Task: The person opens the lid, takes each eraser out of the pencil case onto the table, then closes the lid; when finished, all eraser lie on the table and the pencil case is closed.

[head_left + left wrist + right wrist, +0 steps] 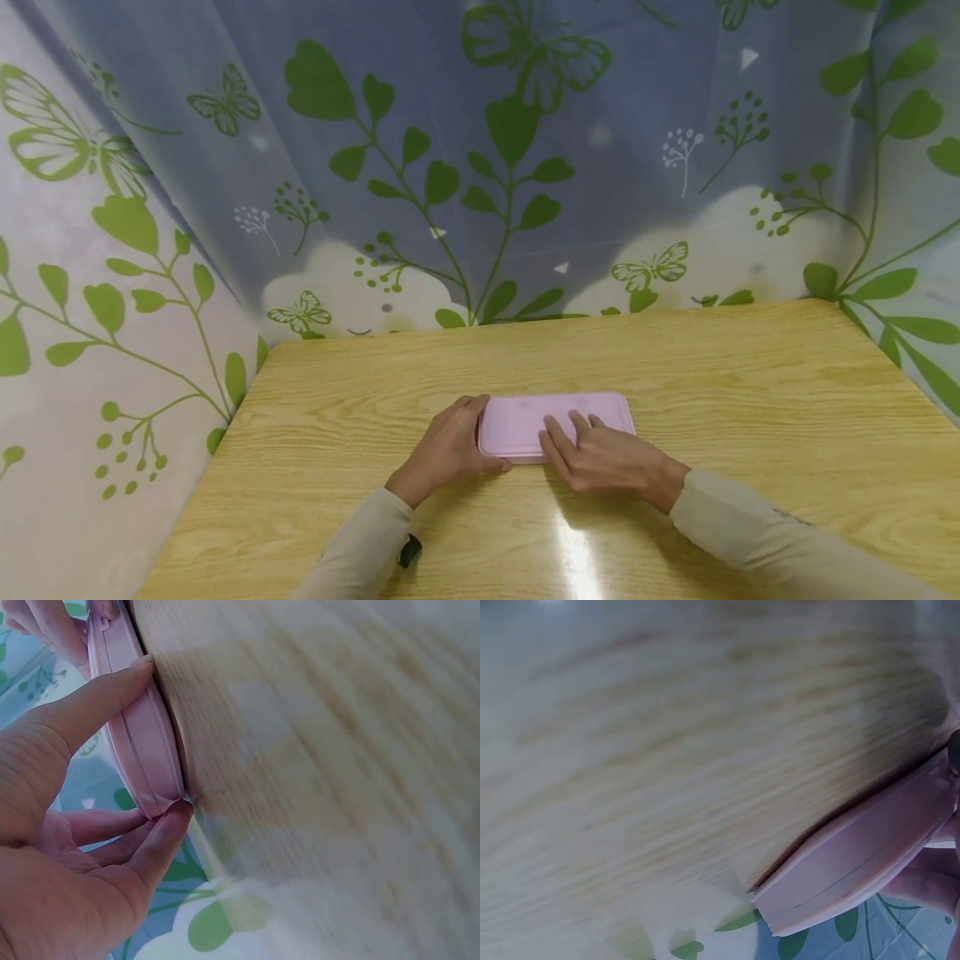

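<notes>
A pink zip case (pixel 517 425), oblong with rounded corners, lies flat on the wooden table. My left hand (pixel 448 442) grips its left end, the thumb against the near side and the fingers bent round the end. A zip seam runs along the case's side wall (pixel 146 746) in the left wrist view. Over the right half is my right hand (pixel 607 458), fingers bent across the lid. At the near side its fingertips pinch at the small zip pull (pixel 104 624), partly hidden. Only the edge of that hand shows in the right wrist view, beside the case (pixel 862 847).
The wood-grain table (pixel 360 375) reaches back to a blue curtain (pixel 637 167) printed with green leaves and butterflies. Patterned cloth (pixel 45 400) also hangs along the left side and on the right. A dark strap piece (pixel 409 551) sits at the left sleeve.
</notes>
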A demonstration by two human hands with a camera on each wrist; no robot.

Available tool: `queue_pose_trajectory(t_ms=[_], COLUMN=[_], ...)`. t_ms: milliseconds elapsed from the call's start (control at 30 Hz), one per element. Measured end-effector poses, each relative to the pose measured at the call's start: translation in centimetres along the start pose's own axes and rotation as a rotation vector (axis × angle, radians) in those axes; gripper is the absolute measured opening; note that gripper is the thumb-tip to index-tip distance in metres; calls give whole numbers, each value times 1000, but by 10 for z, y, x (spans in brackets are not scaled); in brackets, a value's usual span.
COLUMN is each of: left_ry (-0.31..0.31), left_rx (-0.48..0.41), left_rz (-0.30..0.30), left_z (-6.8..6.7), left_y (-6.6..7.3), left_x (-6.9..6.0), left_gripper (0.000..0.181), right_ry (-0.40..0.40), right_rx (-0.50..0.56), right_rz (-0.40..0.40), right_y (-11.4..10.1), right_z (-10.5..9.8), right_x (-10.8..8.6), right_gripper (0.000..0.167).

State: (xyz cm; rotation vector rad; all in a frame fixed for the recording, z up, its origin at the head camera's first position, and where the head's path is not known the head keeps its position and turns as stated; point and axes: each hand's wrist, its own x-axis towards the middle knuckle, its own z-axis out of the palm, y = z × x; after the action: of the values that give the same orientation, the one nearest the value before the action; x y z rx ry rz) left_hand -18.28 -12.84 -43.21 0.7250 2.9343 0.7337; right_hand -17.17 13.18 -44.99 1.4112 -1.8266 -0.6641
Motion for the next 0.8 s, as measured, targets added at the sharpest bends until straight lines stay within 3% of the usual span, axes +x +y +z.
queue_pose_trajectory(t_ms=[233, 633, 800], left_ry=[5, 24, -8], left_rx=[-7, -51, -65], left_rz=[10, 85, 73], left_z=[0, 2, 2], left_y=[0, -4, -5], left_x=[0, -5, -6], left_gripper=[94, 100, 101], right_ry=[-4, -4, -26], right_rx=[24, 187, 303], right_rz=[10, 127, 189], right_y=[1, 3, 6], right_z=[0, -4, -8], right_x=[-1, -10, -14], right_gripper=[63, 63, 30])
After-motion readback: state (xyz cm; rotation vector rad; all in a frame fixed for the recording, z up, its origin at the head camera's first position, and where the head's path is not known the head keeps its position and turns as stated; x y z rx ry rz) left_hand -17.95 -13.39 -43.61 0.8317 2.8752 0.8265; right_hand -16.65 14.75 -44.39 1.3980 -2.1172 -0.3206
